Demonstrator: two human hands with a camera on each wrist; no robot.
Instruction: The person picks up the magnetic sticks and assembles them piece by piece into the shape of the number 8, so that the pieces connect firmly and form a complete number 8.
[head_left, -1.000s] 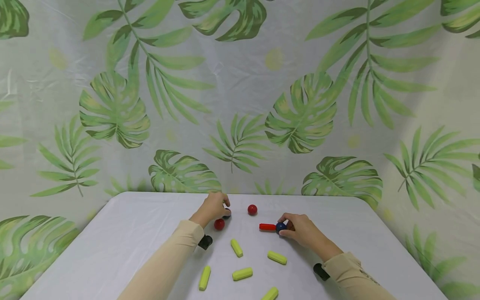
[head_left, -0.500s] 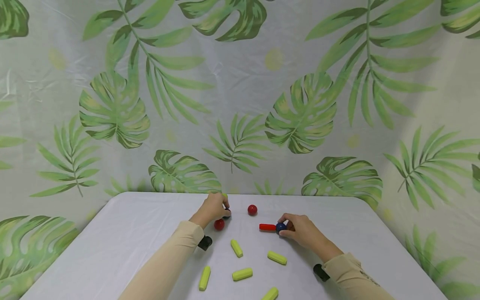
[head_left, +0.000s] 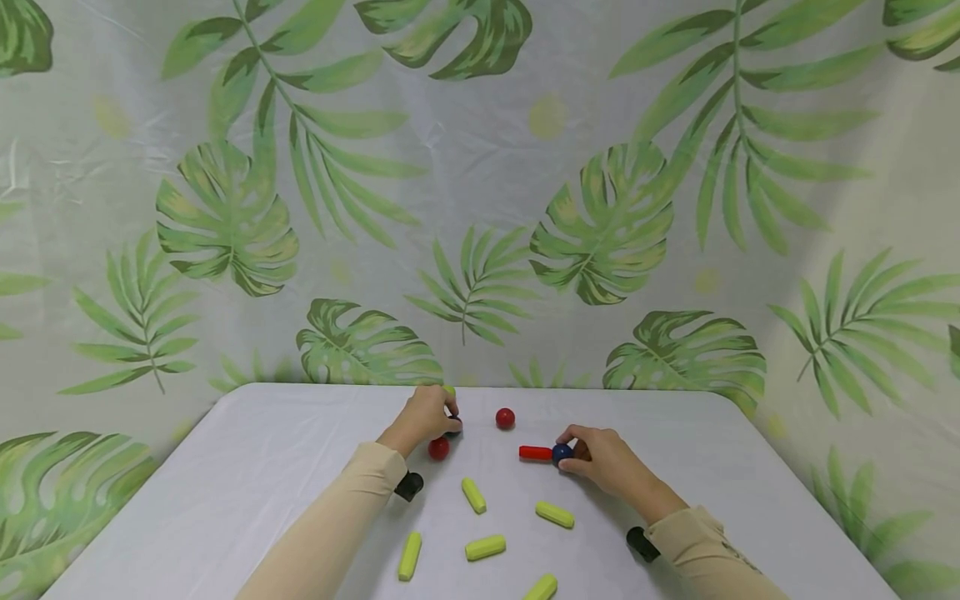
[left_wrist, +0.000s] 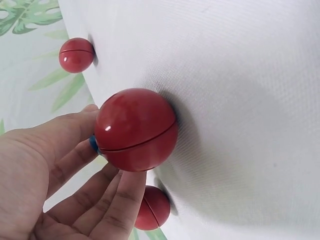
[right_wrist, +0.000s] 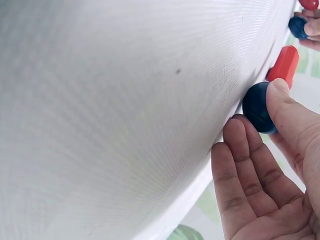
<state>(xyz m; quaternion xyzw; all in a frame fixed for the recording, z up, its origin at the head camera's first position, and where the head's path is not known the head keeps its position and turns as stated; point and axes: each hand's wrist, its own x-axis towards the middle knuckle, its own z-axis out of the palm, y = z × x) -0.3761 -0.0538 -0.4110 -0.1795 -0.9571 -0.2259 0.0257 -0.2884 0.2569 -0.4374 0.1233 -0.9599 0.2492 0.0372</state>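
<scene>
In the head view my left hand (head_left: 426,417) holds a dark blue ball (head_left: 453,427) at the far side of the white table, its fingers covering most of it. A red ball (head_left: 438,449) lies just on the near side of that hand and hides most of the blue ball (left_wrist: 93,143) in the left wrist view. My right hand (head_left: 603,458) pinches another dark blue ball (head_left: 562,454) between thumb and fingers, low at the tabletop. A red stick (head_left: 535,453) lies end-on against this ball, pointing left. The right wrist view shows the red stick (right_wrist: 285,64) beyond the ball (right_wrist: 257,107).
One more red ball (head_left: 505,418) sits between the hands. Several yellow-green sticks lie nearer, among them one stick (head_left: 473,495) and another stick (head_left: 554,514). A yellow-green end (head_left: 449,390) shows past the left hand. A leaf-print cloth (head_left: 480,208) hangs behind the table (head_left: 300,433).
A yellow-green end has come into sight beyond my left fingers since one second ago. The left hand has shifted very slightly; the right hand keeps its place on the ball.
</scene>
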